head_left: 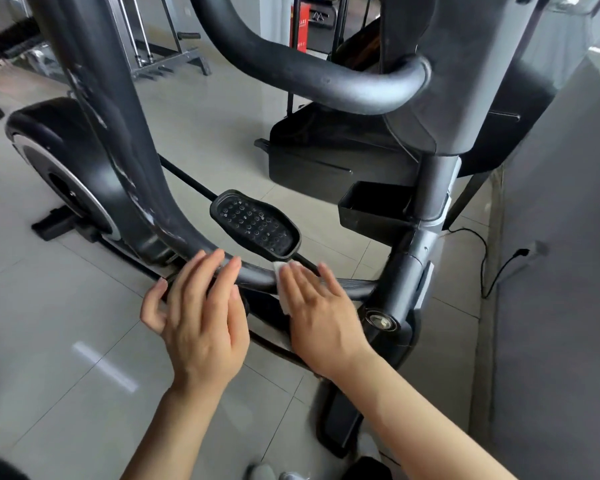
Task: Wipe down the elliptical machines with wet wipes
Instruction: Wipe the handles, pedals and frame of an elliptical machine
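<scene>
**A:** What do you have on the far left?

**B:** I see the black flywheel housing (54, 161) of the elliptical machine (440, 109) standing on the tiled floor (66, 323), with a thick, scuffed dark arm (115, 140) curving down in front of it.

**A:** And my left hand?

**B:** My left hand (201, 317) lies on the lower curved bar (257, 277), where the arm bends toward the right. Its fingers (227, 278) are straight and a little apart, resting over the bar; the thumb sits off to the left side. It holds nothing.

**A:** Moving on?

**B:** Just above the bar, between my two hands, is the studded black pedal (255, 225), tilted.

**A:** Where is the wipe?

**B:** The white wet wipe (281, 289) is pressed against the same bar under my right hand (323, 317), just below the pedal's near end. Only its left edge and top corner show past the palm. The fingers (303, 280) there are flat and stretched out, pushing the wipe onto the bar rather than curling round it.

**A:** Further right?

**B:** The bar meets a grey pivot joint (381, 320) on the upright post (433, 188). A small black tray (371, 209) hangs on the post, and a black cable (485, 265) trails across the floor to a grey wall (561, 237)
</scene>
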